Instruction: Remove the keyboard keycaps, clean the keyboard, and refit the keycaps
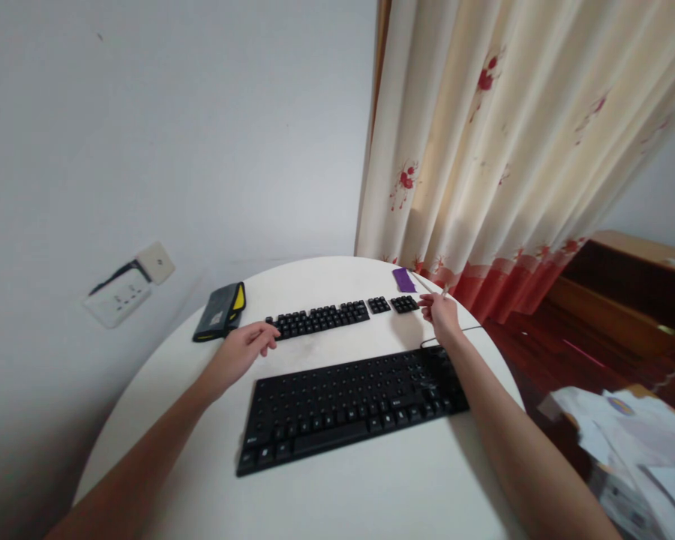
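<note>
My left hand [246, 352] hovers at the left end of a row of black keycaps [326, 319]. Its fingers are loosely bent and slightly apart, with nothing visible in them. My right hand [439, 313] is beside the small keycap block [405, 304] at the right; its fingers are curled, and a thin pale stick [445, 289] pokes up from them. Another small keycap group [379, 304] sits between. Below both hands lies a black keyboard [337, 409], slightly tilted. Caps show along its lower rows, while much of the upper part looks bare. My right forearm covers its right end.
A dark pouch with yellow lining [220, 311] lies at the left of the round white table [202, 465]. A purple cloth [403, 280] is near the back edge. A cable [472, 328] runs off right. Papers [624, 435] lie beyond the table, beside the curtain [461, 150].
</note>
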Demonstrator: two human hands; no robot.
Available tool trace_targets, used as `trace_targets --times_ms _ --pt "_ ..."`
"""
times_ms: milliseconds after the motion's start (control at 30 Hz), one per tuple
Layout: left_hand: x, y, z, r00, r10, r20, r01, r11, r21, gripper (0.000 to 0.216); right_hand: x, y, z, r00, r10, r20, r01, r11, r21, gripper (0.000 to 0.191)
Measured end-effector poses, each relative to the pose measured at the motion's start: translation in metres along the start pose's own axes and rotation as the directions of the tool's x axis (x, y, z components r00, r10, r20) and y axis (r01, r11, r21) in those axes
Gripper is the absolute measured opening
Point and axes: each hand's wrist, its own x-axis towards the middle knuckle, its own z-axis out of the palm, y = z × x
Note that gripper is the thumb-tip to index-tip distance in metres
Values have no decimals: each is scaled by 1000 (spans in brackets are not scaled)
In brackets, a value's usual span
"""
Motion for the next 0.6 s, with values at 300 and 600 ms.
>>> trace_targets --times_ms 300,600 --pt "-17 -9 -28 880 -303 365 229 945 234 39 -38 -23 -4 876 -476 -78 477 879 -5 47" --pt "-30 3 -19 697 -314 645 216 949 229 43 -98 -17 21 778 -584 232 613 787 -74 53"
